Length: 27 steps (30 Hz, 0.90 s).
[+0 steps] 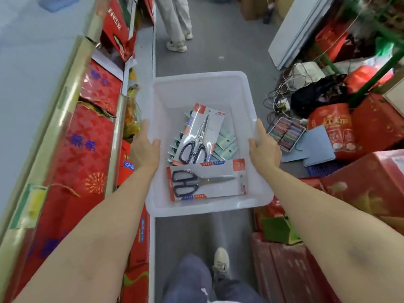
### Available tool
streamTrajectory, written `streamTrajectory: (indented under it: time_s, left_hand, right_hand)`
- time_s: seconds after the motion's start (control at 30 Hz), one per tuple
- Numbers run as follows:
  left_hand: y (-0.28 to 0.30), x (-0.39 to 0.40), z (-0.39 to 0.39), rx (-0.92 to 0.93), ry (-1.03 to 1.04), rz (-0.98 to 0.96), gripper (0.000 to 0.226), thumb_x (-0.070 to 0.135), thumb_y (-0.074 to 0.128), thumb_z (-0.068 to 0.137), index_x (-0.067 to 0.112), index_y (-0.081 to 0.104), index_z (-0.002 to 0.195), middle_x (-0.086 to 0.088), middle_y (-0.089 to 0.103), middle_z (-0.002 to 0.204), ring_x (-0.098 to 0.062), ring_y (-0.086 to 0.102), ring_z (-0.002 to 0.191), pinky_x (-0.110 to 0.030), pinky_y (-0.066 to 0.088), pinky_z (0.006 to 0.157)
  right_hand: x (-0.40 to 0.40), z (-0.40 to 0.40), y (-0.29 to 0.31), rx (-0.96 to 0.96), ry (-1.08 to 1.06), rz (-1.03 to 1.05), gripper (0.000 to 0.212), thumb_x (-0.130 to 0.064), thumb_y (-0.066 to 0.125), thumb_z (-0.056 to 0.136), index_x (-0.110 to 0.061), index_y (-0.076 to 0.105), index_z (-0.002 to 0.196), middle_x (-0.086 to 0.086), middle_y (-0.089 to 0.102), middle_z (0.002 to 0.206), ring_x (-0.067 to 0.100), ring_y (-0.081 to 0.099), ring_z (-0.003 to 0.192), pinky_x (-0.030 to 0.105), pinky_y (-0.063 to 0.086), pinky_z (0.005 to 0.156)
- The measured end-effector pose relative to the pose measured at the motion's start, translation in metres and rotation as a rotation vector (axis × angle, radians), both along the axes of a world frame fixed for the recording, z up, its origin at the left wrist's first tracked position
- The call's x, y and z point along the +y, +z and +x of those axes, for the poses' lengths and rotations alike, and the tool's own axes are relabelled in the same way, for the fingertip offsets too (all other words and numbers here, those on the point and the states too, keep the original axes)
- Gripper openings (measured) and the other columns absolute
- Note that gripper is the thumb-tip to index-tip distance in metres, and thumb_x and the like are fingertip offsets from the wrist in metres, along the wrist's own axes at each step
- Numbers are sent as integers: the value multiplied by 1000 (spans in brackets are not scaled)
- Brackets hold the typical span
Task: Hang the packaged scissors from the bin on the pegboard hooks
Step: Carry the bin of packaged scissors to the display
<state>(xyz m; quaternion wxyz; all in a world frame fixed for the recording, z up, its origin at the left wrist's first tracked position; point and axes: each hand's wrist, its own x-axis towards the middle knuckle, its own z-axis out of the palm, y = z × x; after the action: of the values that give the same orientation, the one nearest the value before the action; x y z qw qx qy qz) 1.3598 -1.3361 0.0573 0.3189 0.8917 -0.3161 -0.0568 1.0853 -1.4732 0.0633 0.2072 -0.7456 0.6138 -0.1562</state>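
Observation:
A translucent white plastic bin (196, 84) is held out in front of me above the aisle floor. My left hand (145, 147) grips its left rim and my right hand (263, 145) grips its right rim. Inside lie several packaged scissors with black handles: one pack (207, 180) lies flat across the near end, another (200, 136) lies tilted on a fanned stack of packs face down. No pegboard or hooks show in this view.
Shelves of red gift boxes (87, 149) run along the left. Red boxes and bags (349, 193), tangled cables (282, 99) and a tray of coloured chalk (286, 134) crowd the right. Another person's legs (177, 22) stand ahead in the grey aisle. My own shoe (220, 259) shows below.

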Motion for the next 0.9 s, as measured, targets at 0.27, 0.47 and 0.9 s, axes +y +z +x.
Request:
streamTrajectory:
  time_s: [0.27,0.47,0.9]
  left_hand:
    - [-20,-126,86,48,6,-23,68,16,65,89,27,36,151,-17,62,130,-36,58,115,-40,43,95]
    - [-41,-205,155,32,1,66,67,23,63,93,31,32,152,-16,62,128,-36,59,111,-41,45,89]
    - [-124,-363,245,85,-29,119,65,20,62,93,27,35,151,-19,63,124,-38,59,109,-43,46,91]
  right_hand:
    - [-122,89,-19,48,-8,-17,59,-27,46,101,-31,19,152,10,60,101,22,44,79,33,34,68]
    - [-197,156,-41,68,-23,13,59,-27,45,100,-32,17,152,9,56,93,28,52,79,36,41,68]
    - [-343,244,-120,54,-86,139,60,-28,45,100,-34,16,153,8,58,93,29,58,79,42,50,75]
